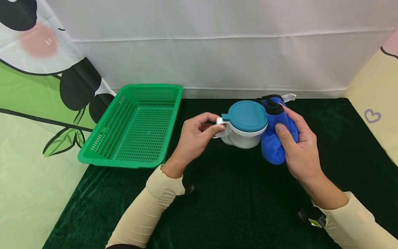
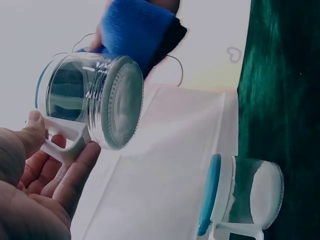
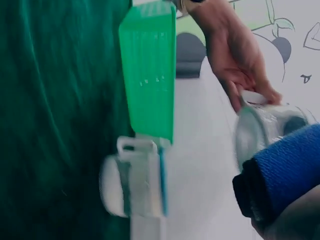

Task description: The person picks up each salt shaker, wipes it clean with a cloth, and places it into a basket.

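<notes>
My left hand (image 1: 199, 135) pinches the white handle of a clear glass jar (image 2: 75, 90) with a teal lid (image 1: 247, 116), held up above the table. In my right hand (image 1: 301, 148) is a bunched blue cloth (image 1: 273, 140) with black edging and a white tag. The cloth is at the side of the jar opposite the handle. A second lidded jar (image 2: 245, 192), with white contents and a white handle, stands on the table in both wrist views. From the head view it is mostly hidden behind the held jar.
A green plastic basket (image 1: 177, 114) stands on the left of the dark green cloth-covered table (image 1: 236, 204). Behind the table hangs a white sheet (image 1: 202, 62). Printed cloths (image 1: 34, 180) hang at both sides.
</notes>
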Motion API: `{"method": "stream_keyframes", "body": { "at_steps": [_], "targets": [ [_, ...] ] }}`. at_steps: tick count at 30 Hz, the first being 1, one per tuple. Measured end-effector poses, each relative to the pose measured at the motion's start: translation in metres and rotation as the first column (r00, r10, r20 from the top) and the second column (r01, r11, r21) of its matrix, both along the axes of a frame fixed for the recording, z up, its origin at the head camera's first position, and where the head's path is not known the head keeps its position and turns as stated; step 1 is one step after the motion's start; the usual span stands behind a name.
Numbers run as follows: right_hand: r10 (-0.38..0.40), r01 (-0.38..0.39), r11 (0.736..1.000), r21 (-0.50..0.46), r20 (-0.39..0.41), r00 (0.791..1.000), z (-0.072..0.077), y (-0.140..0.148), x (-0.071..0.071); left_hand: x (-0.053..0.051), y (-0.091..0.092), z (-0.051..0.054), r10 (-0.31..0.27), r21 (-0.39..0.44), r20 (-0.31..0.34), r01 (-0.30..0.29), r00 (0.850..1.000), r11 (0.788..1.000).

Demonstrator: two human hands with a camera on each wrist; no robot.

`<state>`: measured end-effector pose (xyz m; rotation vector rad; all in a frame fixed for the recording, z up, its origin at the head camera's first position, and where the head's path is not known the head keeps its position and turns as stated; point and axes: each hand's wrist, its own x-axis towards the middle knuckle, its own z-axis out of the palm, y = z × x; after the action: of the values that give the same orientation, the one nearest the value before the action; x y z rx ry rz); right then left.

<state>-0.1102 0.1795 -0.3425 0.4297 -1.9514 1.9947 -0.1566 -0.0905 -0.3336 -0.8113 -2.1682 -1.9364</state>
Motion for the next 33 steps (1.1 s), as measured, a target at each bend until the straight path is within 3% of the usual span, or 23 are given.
{"method": "stream_keyframes", "body": {
  "at_steps": [2,5,8,11,14,19,25,33],
  "targets": [
    [0.021,-0.019,0.999,-0.039,0.054,0.998,-0.007,-0.004,0.001,0.0,-0.001,0.002,0.012,0.018,0.005,-0.012,1.0,1.0],
    [0.047,-0.047,0.999,-0.004,0.136,0.99,-0.018,-0.007,0.005,0.0,-0.004,0.008,0.032,0.046,0.0,-0.032,0.999,0.998],
    [0.076,-0.098,0.989,0.112,0.191,0.979,-0.028,-0.006,0.008,0.0,-0.01,0.016,0.056,0.073,-0.01,-0.055,0.998,0.996],
    [0.134,-0.182,0.957,0.224,0.215,0.967,-0.036,-0.004,0.009,-0.001,-0.02,0.027,0.098,0.1,-0.036,-0.094,0.994,0.991],
    [0.177,-0.24,0.926,0.292,0.225,0.958,-0.041,-0.001,0.009,-0.001,-0.034,0.041,0.169,0.114,-0.095,-0.158,0.981,0.981],
    [0.145,-0.216,0.916,0.339,0.221,0.964,-0.039,0.006,0.009,-0.002,-0.062,0.067,0.279,0.185,-0.145,-0.251,0.949,0.95],
    [0.123,-0.201,0.911,0.361,0.227,0.966,-0.031,0.014,0.012,-0.009,-0.1,0.085,0.363,0.277,-0.056,-0.334,0.93,0.901],
    [0.114,-0.188,0.911,0.366,0.215,0.97,-0.029,0.02,0.014,-0.03,-0.142,0.084,0.454,0.258,0.028,-0.446,0.89,0.857]
  ]
}}
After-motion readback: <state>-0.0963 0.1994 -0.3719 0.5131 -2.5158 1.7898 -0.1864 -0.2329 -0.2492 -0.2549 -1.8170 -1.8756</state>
